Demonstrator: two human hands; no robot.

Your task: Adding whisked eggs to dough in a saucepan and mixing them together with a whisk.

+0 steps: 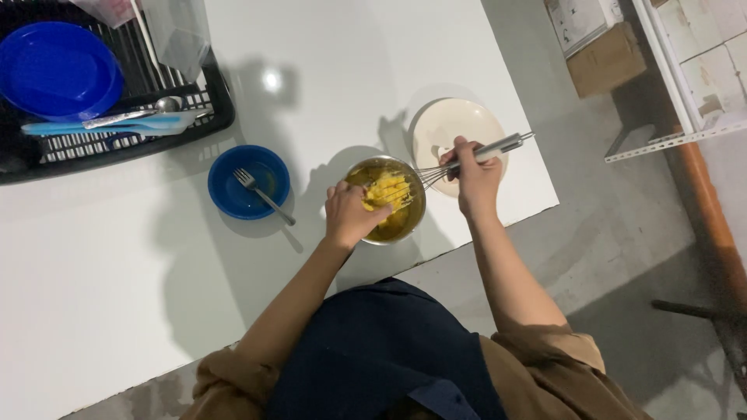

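both hands busy: left hand (348, 215) grip clenched on metal bowl (387, 200) rim, right hand (476, 177) grasping whisk (467, 158) inside it.

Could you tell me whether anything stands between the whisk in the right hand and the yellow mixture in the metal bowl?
Nothing visible does. The right hand holds the whisk with its wires already in the yellow mixture. The left hand grips the metal bowl at its near rim, clear of the wires.

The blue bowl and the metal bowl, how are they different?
The blue bowl has only a fork resting in it; the metal bowl holds yellow mix. The left hand grips the metal bowl while the right hand whisks in it; nobody touches the blue bowl. Both are round and sit on the white table.
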